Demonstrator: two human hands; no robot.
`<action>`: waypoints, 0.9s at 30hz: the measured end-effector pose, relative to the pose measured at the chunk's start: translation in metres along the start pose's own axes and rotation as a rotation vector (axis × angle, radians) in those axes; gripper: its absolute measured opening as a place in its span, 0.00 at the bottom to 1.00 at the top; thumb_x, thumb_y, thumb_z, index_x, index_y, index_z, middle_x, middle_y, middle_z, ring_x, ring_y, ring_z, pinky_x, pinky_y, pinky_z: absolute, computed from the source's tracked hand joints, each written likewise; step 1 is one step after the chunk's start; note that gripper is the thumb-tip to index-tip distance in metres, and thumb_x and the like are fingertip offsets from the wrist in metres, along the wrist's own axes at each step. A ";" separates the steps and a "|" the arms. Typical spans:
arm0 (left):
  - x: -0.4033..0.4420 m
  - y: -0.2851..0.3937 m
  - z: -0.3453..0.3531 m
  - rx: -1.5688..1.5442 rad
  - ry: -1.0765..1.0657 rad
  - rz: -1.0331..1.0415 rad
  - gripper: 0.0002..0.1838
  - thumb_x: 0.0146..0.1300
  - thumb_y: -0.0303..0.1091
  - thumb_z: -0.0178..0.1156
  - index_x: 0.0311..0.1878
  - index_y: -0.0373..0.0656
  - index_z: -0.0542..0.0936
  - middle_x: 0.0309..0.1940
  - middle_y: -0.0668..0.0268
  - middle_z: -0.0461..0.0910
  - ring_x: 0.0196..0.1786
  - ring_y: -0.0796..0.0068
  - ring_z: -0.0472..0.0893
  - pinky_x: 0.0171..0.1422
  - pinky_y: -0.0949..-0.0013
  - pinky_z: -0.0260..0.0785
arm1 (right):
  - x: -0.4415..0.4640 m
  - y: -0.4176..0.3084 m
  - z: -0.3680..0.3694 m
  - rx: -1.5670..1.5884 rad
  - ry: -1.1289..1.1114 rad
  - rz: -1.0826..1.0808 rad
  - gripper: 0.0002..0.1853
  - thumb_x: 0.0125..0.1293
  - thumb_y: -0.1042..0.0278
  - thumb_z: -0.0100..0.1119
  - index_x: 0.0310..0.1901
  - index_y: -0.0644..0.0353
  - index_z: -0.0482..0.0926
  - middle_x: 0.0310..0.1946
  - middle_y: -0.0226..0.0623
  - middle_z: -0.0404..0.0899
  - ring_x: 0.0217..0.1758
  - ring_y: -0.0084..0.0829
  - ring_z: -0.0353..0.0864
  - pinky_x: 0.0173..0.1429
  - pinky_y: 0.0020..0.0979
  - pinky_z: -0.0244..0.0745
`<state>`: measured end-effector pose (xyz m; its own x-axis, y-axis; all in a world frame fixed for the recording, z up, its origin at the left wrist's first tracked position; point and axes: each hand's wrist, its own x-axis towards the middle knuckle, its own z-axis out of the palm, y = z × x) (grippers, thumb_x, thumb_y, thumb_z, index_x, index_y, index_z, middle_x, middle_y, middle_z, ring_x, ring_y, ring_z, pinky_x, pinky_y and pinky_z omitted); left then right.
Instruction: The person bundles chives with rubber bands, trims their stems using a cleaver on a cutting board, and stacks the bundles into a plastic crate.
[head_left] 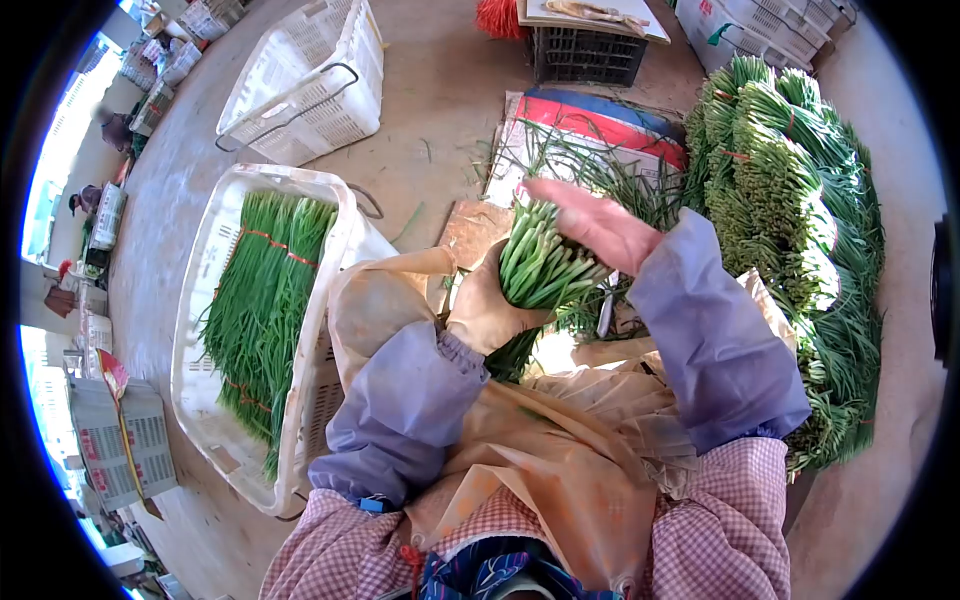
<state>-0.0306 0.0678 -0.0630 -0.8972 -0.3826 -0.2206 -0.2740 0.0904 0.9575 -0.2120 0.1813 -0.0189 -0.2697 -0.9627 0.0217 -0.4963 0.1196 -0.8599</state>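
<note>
My left hand (pixel 492 306), which looks gloved, is wrapped round a bunch of garlic chives (pixel 548 262) above my lap. The pale cut ends of the bunch point up toward me, and its leaves hang down below my hand. My right hand (pixel 598 228) has its fingers stretched flat beside the top of the bunch, at or close to the stem ends; whether it touches them I cannot tell. Loose chive leaves (pixel 640 192) lie just beyond my hands. Partly hidden under my right forearm is a shiny metal piece (pixel 606 312).
At my left stands a white plastic crate (pixel 188 395) holding chives tied with red bands. Another white crate (pixel 330 105) is farther off. Tied chive bunches (pixel 775 190) are piled high at my right. A black crate (pixel 585 58) bearing a board stands ahead. People sit far left.
</note>
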 end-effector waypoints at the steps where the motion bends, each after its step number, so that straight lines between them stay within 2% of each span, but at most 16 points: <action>1: -0.001 -0.003 -0.004 0.141 -0.006 0.050 0.54 0.43 0.35 0.81 0.70 0.33 0.58 0.61 0.58 0.76 0.64 0.67 0.76 0.71 0.65 0.67 | -0.001 0.005 -0.001 0.178 0.010 0.038 0.39 0.75 0.36 0.36 0.75 0.59 0.59 0.72 0.43 0.66 0.80 0.37 0.55 0.82 0.39 0.43; 2: 0.000 -0.008 -0.004 -0.005 -0.026 0.077 0.53 0.43 0.34 0.81 0.70 0.34 0.58 0.62 0.59 0.76 0.64 0.67 0.76 0.71 0.65 0.67 | -0.002 -0.002 -0.010 0.377 0.189 0.174 0.37 0.76 0.37 0.34 0.73 0.61 0.62 0.70 0.42 0.69 0.78 0.37 0.59 0.79 0.41 0.50; 4: 0.004 -0.016 -0.004 -0.290 -0.079 0.130 0.53 0.44 0.33 0.81 0.70 0.34 0.58 0.63 0.59 0.75 0.65 0.67 0.75 0.71 0.65 0.67 | -0.016 0.026 -0.029 0.520 0.472 0.060 0.34 0.77 0.40 0.35 0.70 0.61 0.67 0.64 0.43 0.75 0.71 0.35 0.69 0.73 0.40 0.60; 6: 0.009 -0.014 -0.005 -0.295 -0.028 0.180 0.53 0.41 0.27 0.82 0.70 0.37 0.58 0.65 0.59 0.74 0.65 0.66 0.75 0.71 0.65 0.68 | -0.030 0.072 -0.039 0.542 0.591 0.137 0.30 0.77 0.44 0.40 0.65 0.61 0.72 0.55 0.43 0.81 0.59 0.33 0.79 0.62 0.36 0.70; 7: 0.013 -0.017 -0.006 -0.328 -0.039 0.152 0.53 0.41 0.27 0.82 0.69 0.37 0.59 0.64 0.60 0.74 0.65 0.66 0.75 0.71 0.65 0.69 | -0.034 0.109 -0.038 0.640 0.639 0.202 0.26 0.74 0.47 0.51 0.61 0.63 0.76 0.44 0.37 0.85 0.46 0.27 0.84 0.53 0.30 0.74; 10: 0.031 -0.013 -0.016 -0.198 0.032 0.195 0.51 0.39 0.27 0.83 0.67 0.36 0.63 0.62 0.59 0.76 0.64 0.66 0.76 0.71 0.64 0.69 | -0.050 0.199 -0.019 0.654 0.653 0.509 0.13 0.71 0.60 0.58 0.50 0.58 0.80 0.38 0.35 0.85 0.35 0.28 0.85 0.40 0.30 0.80; 12: 0.056 -0.003 -0.027 -0.089 -0.019 0.166 0.51 0.37 0.27 0.83 0.66 0.35 0.65 0.60 0.58 0.78 0.62 0.65 0.77 0.70 0.64 0.70 | -0.063 0.271 0.019 0.488 0.725 0.598 0.12 0.69 0.64 0.58 0.48 0.61 0.80 0.34 0.34 0.84 0.29 0.25 0.83 0.33 0.28 0.78; 14: 0.095 -0.008 -0.043 0.418 -0.012 0.136 0.52 0.36 0.39 0.84 0.67 0.36 0.68 0.55 0.50 0.82 0.60 0.57 0.80 0.67 0.63 0.70 | -0.078 0.375 0.075 0.227 0.614 0.737 0.14 0.64 0.69 0.61 0.49 0.63 0.80 0.31 0.38 0.84 0.32 0.27 0.83 0.37 0.30 0.79; 15: 0.111 -0.001 -0.041 0.622 -0.049 0.031 0.53 0.36 0.41 0.83 0.67 0.37 0.68 0.54 0.49 0.82 0.60 0.56 0.80 0.67 0.62 0.70 | -0.083 0.370 0.094 -0.143 0.556 0.923 0.15 0.61 0.70 0.63 0.50 0.61 0.80 0.34 0.43 0.85 0.38 0.37 0.85 0.44 0.36 0.80; 16: 0.127 0.006 -0.039 0.826 -0.091 -0.076 0.53 0.36 0.44 0.83 0.68 0.37 0.68 0.54 0.48 0.82 0.61 0.54 0.80 0.66 0.62 0.70 | -0.087 0.377 0.119 -0.118 0.496 1.089 0.18 0.59 0.70 0.65 0.52 0.59 0.79 0.40 0.47 0.84 0.46 0.46 0.84 0.53 0.42 0.78; 18: 0.162 -0.037 -0.036 0.872 -0.234 -0.115 0.53 0.35 0.42 0.83 0.68 0.41 0.69 0.54 0.52 0.82 0.59 0.54 0.80 0.65 0.62 0.71 | -0.097 0.373 0.154 -0.201 0.406 1.105 0.26 0.56 0.70 0.67 0.57 0.57 0.73 0.46 0.52 0.81 0.52 0.52 0.81 0.56 0.45 0.77; 20: 0.189 -0.102 -0.033 0.780 -0.398 -0.121 0.52 0.35 0.41 0.83 0.68 0.43 0.70 0.53 0.54 0.83 0.59 0.54 0.80 0.66 0.65 0.70 | -0.099 0.356 0.169 -0.278 0.545 1.028 0.30 0.54 0.69 0.69 0.59 0.57 0.69 0.49 0.55 0.79 0.54 0.55 0.79 0.57 0.47 0.75; 22: 0.206 -0.168 -0.025 0.865 -0.605 -0.147 0.54 0.34 0.39 0.82 0.70 0.47 0.68 0.56 0.54 0.81 0.61 0.55 0.79 0.65 0.64 0.70 | -0.102 0.359 0.182 -0.298 0.611 1.041 0.34 0.52 0.68 0.71 0.61 0.56 0.66 0.50 0.57 0.78 0.55 0.57 0.78 0.59 0.48 0.75; 23: 0.203 -0.200 -0.015 0.987 -0.544 -0.185 0.57 0.36 0.35 0.81 0.74 0.48 0.63 0.63 0.54 0.76 0.63 0.55 0.76 0.67 0.65 0.69 | -0.107 0.367 0.188 -0.280 0.605 1.090 0.35 0.51 0.68 0.71 0.61 0.56 0.65 0.51 0.57 0.77 0.55 0.58 0.78 0.59 0.49 0.74; 25: 0.189 -0.212 0.007 0.051 -0.423 -0.341 0.63 0.38 0.32 0.80 0.79 0.47 0.52 0.70 0.54 0.68 0.70 0.56 0.70 0.71 0.61 0.66 | -0.107 0.371 0.196 -0.281 0.732 1.082 0.34 0.48 0.73 0.70 0.59 0.58 0.66 0.48 0.56 0.79 0.52 0.58 0.79 0.57 0.49 0.75; 27: 0.191 -0.242 0.014 -0.330 -0.379 -0.396 0.65 0.41 0.36 0.79 0.80 0.46 0.47 0.72 0.56 0.65 0.73 0.58 0.66 0.75 0.56 0.60 | -0.104 0.373 0.173 -0.118 0.677 1.173 0.31 0.46 0.75 0.67 0.56 0.58 0.69 0.46 0.56 0.79 0.52 0.57 0.79 0.58 0.49 0.75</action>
<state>-0.1407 -0.0146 -0.3395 -0.8264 0.0282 -0.5623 -0.5433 -0.3018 0.7834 -0.2262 0.2836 -0.4300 -0.9103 0.0217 -0.4134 0.2458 0.8319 -0.4976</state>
